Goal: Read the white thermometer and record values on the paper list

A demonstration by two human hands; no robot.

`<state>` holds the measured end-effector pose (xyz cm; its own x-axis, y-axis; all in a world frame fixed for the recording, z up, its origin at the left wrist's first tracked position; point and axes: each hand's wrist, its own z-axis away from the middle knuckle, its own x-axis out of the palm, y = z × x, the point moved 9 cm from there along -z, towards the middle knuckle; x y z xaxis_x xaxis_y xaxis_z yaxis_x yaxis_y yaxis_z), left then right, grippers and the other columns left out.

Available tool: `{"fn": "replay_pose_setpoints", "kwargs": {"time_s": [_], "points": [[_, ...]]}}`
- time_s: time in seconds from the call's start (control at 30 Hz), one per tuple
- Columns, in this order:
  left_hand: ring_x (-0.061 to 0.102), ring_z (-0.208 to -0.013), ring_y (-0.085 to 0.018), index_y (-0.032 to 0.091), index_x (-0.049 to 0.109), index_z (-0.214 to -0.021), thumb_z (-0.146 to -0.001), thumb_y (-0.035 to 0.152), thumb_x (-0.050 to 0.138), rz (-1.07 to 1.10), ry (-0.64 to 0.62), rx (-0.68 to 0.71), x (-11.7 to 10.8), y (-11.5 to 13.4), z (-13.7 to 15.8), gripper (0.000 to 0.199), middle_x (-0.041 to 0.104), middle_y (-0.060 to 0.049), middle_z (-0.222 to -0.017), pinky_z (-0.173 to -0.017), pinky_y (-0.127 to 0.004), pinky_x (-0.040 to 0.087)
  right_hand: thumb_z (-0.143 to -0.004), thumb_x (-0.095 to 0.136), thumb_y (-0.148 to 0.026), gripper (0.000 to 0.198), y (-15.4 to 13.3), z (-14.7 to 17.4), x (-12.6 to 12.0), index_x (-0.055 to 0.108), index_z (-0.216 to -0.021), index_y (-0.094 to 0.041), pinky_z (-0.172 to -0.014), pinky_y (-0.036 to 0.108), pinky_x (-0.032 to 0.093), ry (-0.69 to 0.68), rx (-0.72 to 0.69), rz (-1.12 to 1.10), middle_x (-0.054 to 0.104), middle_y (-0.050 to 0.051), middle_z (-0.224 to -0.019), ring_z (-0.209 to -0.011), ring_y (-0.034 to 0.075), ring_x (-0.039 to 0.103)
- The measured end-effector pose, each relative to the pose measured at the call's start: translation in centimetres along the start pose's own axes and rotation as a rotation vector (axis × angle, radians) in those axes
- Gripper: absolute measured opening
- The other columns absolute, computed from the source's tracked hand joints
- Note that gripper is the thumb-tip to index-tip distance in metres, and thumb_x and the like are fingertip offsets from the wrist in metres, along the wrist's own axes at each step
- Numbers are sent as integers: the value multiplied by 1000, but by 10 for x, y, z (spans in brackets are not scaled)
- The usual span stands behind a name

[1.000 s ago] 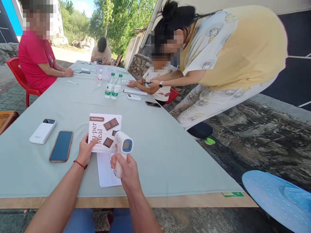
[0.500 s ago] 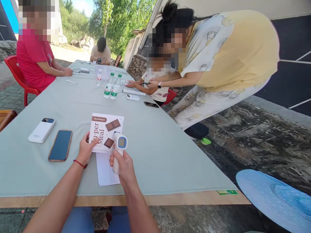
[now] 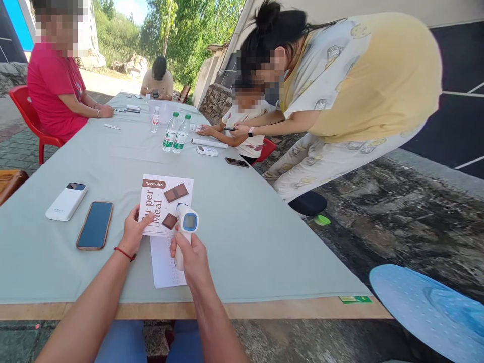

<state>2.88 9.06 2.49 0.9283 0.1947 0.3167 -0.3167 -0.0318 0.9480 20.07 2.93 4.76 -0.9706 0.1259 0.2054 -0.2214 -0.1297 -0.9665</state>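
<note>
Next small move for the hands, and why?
Probably have the right hand try a reading with the thermometer. Its nose appears turned toward the NutriMotion package, which the left hand holds by its left side. I can't make out any reading on the screen, and the right index finger's position is too hidden to tell whether it's already pressing.

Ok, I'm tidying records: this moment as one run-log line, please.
left hand: holds white rectangular NutriMotion package | right hand: grips white-and-blue pistol-shaped plastic thermometer | on grey-green cloth: white paper sheet
</note>
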Motion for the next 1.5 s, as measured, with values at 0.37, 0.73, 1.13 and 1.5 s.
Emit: {"fn": "replay_pose_setpoints", "kwargs": {"time_s": [0.37,0.73,1.13,1.5], "points": [[63,-106,-29,15,61,-117,-61,48,84,-53,-6,25,-3,-3,-4,69,69,-13,-113,-92,-43,48,-72,65,-50,33,4,1,-3,58,-85,-20,-54,26,38,16,14,8,52,-6,-54,-52,12,46],[64,-103,-29,15,62,-116,-60,46,85,-44,0,24,-3,-3,-4,69,69,-12,-112,-91,-42,49,-75,64,-51,33,8,0,-3,57,-84,-19,-53,26,36,0,10,10,52,-5,-55,-51,12,45],[62,-108,-29,15,59,-120,-61,48,84,-88,47,37,-9,-4,-7,72,65,-15,-121,-93,-43,48,-76,64,-51,32,-3,21,-1,54,-74,-20,-54,25,38,-37,-10,23,52,-4,-57,-55,12,46],[61,-110,-27,20,55,-124,-63,44,84,-172,93,108,-15,3,-9,71,65,-11,-120,-93,-40,48,-81,61,-53,31,-66,79,22,60,-81,-22,-56,27,41,-225,-144,-2,54,0,-69,-62,14,47]]}}
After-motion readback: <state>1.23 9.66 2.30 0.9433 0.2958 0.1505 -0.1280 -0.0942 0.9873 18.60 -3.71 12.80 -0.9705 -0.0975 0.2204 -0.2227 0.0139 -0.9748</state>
